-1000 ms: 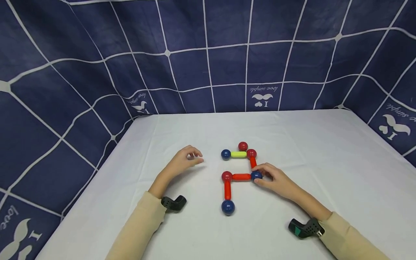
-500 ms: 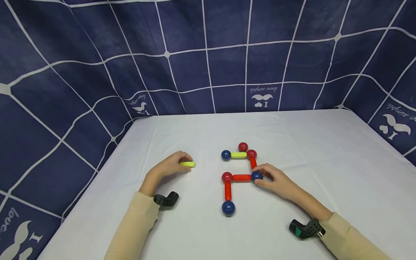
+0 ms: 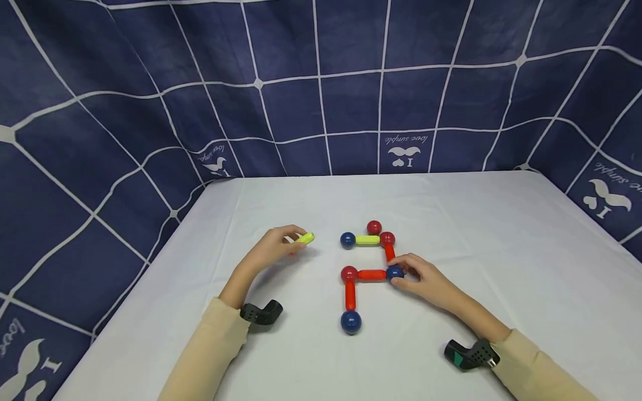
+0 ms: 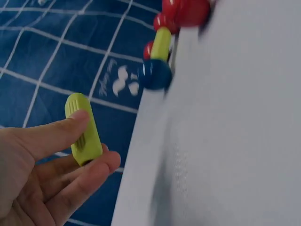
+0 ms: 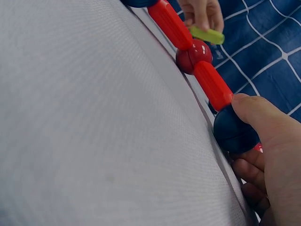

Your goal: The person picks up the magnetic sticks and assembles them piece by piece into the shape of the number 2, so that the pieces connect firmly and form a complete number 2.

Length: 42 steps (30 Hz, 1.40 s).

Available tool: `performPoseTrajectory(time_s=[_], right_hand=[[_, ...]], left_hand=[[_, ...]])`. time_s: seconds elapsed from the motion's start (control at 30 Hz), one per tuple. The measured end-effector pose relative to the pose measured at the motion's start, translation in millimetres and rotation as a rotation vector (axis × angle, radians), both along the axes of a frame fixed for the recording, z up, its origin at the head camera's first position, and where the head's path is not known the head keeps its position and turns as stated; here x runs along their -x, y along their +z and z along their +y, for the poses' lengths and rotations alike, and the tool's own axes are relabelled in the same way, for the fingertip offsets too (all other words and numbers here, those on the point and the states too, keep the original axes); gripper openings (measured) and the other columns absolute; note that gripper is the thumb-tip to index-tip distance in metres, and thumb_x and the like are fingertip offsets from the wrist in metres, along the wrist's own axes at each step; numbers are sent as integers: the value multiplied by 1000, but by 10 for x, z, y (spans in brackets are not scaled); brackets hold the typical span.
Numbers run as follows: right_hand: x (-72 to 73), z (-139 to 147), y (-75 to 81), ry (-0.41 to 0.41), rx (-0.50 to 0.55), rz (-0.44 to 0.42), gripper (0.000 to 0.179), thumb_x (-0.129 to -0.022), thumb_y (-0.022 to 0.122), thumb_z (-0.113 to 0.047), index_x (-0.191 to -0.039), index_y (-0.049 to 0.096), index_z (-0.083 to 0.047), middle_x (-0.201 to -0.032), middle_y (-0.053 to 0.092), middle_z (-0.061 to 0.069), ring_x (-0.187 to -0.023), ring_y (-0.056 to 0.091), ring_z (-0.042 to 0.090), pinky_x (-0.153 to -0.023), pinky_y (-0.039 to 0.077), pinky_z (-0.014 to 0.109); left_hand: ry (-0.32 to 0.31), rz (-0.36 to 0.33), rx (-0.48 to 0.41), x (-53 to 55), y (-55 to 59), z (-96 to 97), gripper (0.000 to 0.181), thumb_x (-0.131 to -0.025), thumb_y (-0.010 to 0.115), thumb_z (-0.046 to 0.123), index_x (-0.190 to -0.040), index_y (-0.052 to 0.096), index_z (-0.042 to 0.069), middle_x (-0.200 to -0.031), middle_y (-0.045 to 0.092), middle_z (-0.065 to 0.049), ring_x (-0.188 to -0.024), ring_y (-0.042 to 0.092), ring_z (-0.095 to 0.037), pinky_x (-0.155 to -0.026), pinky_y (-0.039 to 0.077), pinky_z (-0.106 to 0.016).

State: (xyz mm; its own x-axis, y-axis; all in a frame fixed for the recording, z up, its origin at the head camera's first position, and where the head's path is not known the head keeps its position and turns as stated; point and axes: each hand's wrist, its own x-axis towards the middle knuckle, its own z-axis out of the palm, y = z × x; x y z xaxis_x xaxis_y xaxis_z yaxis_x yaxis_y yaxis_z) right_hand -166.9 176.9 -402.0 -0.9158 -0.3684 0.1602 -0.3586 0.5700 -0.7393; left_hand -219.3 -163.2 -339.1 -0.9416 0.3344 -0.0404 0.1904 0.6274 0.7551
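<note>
My left hand (image 3: 271, 246) is raised left of a figure of magnetic balls and rods. It pinches a yellow-green rod (image 4: 90, 143) between thumb and fingertips, one end sticking out past the fingers. My right hand (image 3: 428, 281) holds the dark blue ball (image 5: 235, 134) at the figure's right corner with thumb and fingers. From that ball, one red rod (image 3: 372, 275) runs left to a red ball (image 3: 349, 274). Another red rod (image 3: 390, 252) runs back to a second red ball (image 3: 387, 239), which joins a yellow-green rod (image 3: 367, 240) ending in a blue ball (image 3: 348, 240).
From the left red ball, a red rod (image 3: 350, 295) leads forward to a large blue ball (image 3: 351, 322). One more red ball (image 3: 374, 227) sits behind the back corner. A white cloth (image 3: 301, 356) covers the table, and a navy checked curtain (image 3: 346, 100) hangs behind.
A yellow-green rod has come into sight in my left hand, which drew back left, then moved right and away from me with the rod tilting up. My right hand stays on the blue ball.
</note>
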Motion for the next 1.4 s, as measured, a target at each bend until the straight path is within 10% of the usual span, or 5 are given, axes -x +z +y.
performPoseTrajectory(time_s=[0.6,1.07,1.4], right_hand=[[14,-7,-8,-9,4,-15,34,-81,67,-32,-113,59,-19,-104,56,-2,-91,47,13,-80,44,25],[37,-1,-2,0,8,30,32,-82,66,-30,-112,59,-17,-103,57,0,-89,47,10,-79,43,23],[-2,6,-13,12,28,33,31,-82,66,-27,-111,59,-17,-100,57,-2,-87,46,8,-77,43,22]], left_hand=[[-398,190,-59,-519,0,746,27,-81,67,14,-107,64,7,-101,61,-5,-85,61,-12,-76,49,-16],[-439,228,140,-691,-226,913,20,-78,69,32,-95,68,22,-87,58,13,-92,45,-2,-83,31,-24],[-499,194,94,-759,-303,971,15,-75,71,28,-88,66,22,-80,55,16,-85,44,4,-82,25,-21]])
